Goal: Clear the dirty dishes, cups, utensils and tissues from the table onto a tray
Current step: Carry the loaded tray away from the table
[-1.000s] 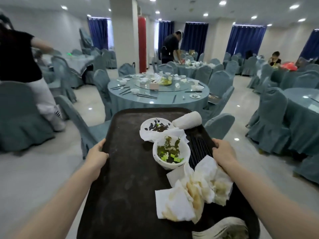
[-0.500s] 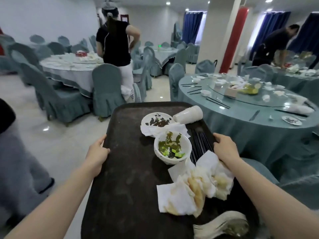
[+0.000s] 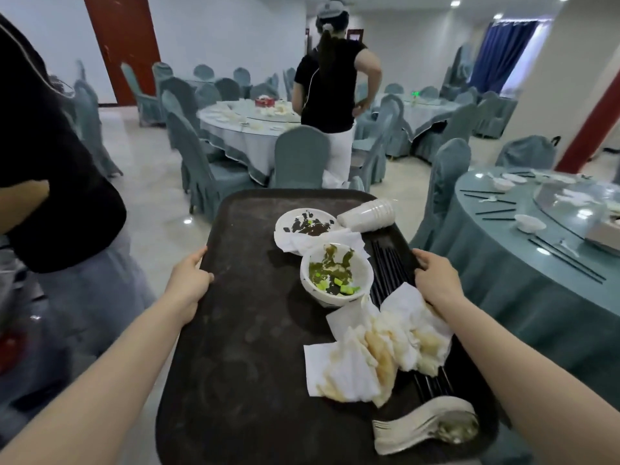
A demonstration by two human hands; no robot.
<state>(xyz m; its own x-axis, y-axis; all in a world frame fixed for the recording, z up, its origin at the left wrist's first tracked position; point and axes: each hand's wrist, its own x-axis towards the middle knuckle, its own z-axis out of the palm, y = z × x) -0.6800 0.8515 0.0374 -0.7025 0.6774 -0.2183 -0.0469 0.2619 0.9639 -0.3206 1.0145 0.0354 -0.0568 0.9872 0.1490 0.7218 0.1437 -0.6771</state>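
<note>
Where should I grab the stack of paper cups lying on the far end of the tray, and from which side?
Judging from its pose, grip the stack of paper cups across its middle from above. It lies on its side at the tray's far right corner, rims pointing right, bases toward the plate. A top-down pinch across the round wall should keep the cups nested; pulling at the rim end might separate them.

head cam | faces forward-down | close over tray [image 3: 241, 330] | far room blurred, perhaps

The tray [image 3: 235, 330] looked like matt, scuffed dark plastic. The bowl [image 3: 336, 275] was glossy white. Crumpled paper tissues [image 3: 379, 350] were stained and soft. The nested cups [image 3: 367, 214] seemed ribbed white plastic. Smooth cloth covered the round table [image 3: 523, 263]; the floor [image 3: 161, 196] was glossy.
</note>
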